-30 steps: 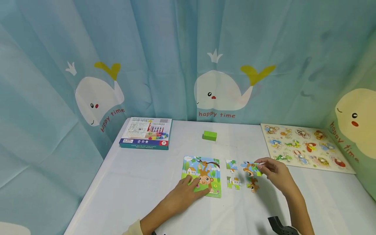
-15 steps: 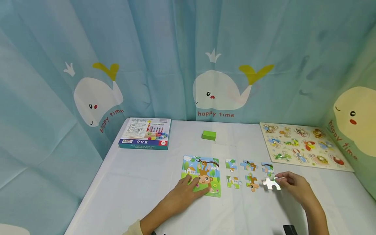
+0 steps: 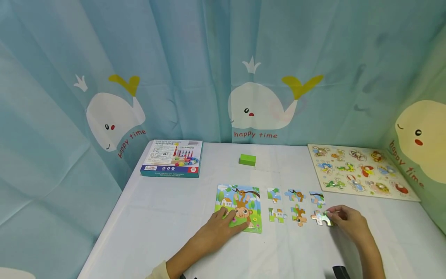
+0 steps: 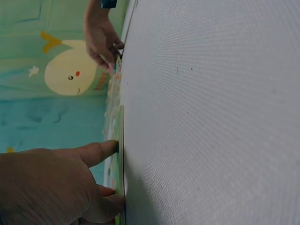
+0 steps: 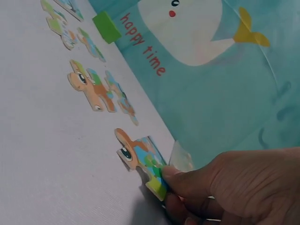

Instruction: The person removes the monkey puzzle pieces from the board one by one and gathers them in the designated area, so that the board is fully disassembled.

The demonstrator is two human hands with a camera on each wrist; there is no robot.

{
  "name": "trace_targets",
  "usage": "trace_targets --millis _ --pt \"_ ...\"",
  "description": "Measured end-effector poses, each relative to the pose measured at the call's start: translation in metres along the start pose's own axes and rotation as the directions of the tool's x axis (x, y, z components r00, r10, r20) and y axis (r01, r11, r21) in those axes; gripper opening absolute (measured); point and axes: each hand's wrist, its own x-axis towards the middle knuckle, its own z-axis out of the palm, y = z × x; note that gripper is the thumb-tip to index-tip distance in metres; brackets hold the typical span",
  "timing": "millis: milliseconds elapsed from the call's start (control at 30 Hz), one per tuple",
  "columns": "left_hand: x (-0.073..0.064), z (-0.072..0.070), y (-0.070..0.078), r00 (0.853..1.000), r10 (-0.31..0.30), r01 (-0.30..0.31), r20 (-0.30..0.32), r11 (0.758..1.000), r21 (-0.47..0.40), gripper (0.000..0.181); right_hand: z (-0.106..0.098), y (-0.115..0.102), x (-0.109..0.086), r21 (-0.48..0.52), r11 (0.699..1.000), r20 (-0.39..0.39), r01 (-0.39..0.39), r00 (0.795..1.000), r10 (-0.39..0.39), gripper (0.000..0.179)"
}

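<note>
My left hand [image 3: 216,232] rests on the monkey picture puzzle board [image 3: 228,193], fingers spread and pressing its lower half; the left wrist view shows fingertips on the thin board. To the right, my right hand [image 3: 351,224] pinches a jigsaw piece [image 5: 146,159] between thumb and fingers at its right edge. Part of a monkey's eye and green show on it, and it tilts close over the table. Several loose pieces lie in two rows between the hands: a tree piece [image 3: 273,195], a house piece [image 3: 277,215], monkey pieces [image 3: 299,215] and a branch piece [image 3: 317,198].
Behind the board lies a green block [image 3: 247,159]. A boxed bead toy [image 3: 170,159] is at the back left of the white table [image 3: 156,209]. An insect peg puzzle board [image 3: 362,172] lies at the back right, before a whale-print curtain [image 3: 195,97].
My right hand has set the branch piece down at the top row's right end and now pinches another piece below it, its glare-whitened face now showing colours. The left hand stays put.
</note>
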Motion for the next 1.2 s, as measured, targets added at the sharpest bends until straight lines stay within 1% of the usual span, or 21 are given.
trace_targets --millis 167,333,533,733,833,1000,1200 --pt "0.000 0.001 0.001 1.000 -0.008 0.008 0.018 1.000 0.001 0.058 0.004 -0.001 0.001 -0.012 1.000 -0.033 -0.011 0.999 0.011 0.021" --pt "0.000 0.001 0.001 1.000 -0.008 0.008 0.013 1.000 -0.003 0.058 0.007 -0.001 0.003 -0.025 1.000 -0.060 -0.006 0.998 0.004 0.019" --pt "-0.001 0.001 0.001 1.000 -0.001 0.001 -0.030 1.000 -0.007 0.054 0.007 -0.006 0.004 -0.017 0.999 -0.039 -0.036 0.999 0.035 0.021" --pt "-0.001 0.000 0.000 1.000 -0.006 0.006 -0.013 1.000 -0.023 0.055 0.006 -0.008 0.002 -0.023 0.999 -0.020 -0.025 1.000 0.024 0.021" --pt "-0.002 0.000 0.000 1.000 -0.007 0.007 -0.017 1.000 -0.028 0.055 0.005 -0.009 0.002 -0.024 1.000 -0.020 -0.013 1.000 0.012 0.022" --pt "-0.003 -0.002 0.001 0.999 -0.008 0.007 -0.037 1.000 -0.028 0.053 0.005 -0.010 0.002 -0.029 0.999 -0.029 -0.021 0.999 0.020 0.023" --pt "-0.003 0.002 0.004 0.999 -0.017 0.017 -0.046 1.000 -0.007 0.054 0.005 -0.012 0.002 -0.038 0.999 -0.054 -0.033 0.998 0.031 0.029"
